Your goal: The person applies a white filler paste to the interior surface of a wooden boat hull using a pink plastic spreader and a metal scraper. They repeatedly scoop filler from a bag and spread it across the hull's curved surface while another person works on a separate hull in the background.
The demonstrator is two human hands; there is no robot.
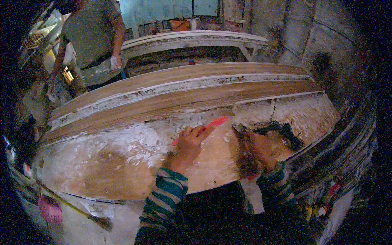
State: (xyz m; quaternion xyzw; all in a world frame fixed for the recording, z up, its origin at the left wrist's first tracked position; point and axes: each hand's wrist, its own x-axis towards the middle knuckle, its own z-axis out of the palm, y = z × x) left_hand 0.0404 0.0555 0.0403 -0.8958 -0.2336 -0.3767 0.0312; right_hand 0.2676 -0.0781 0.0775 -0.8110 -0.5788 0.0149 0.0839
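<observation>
Two striped sleeves (165, 196), one red strip (219, 121)

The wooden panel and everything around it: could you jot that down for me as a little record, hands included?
Surface: wooden panel with raised lengthwise strips
Left hand: fingers on a red strip, above the panel
Right hand: blurred, beside dark strands; grip unclear
Marks: white smears left of the left hand
Lower left: a long-handled brush
Beyond the panel, upper left: another person, standing
</observation>
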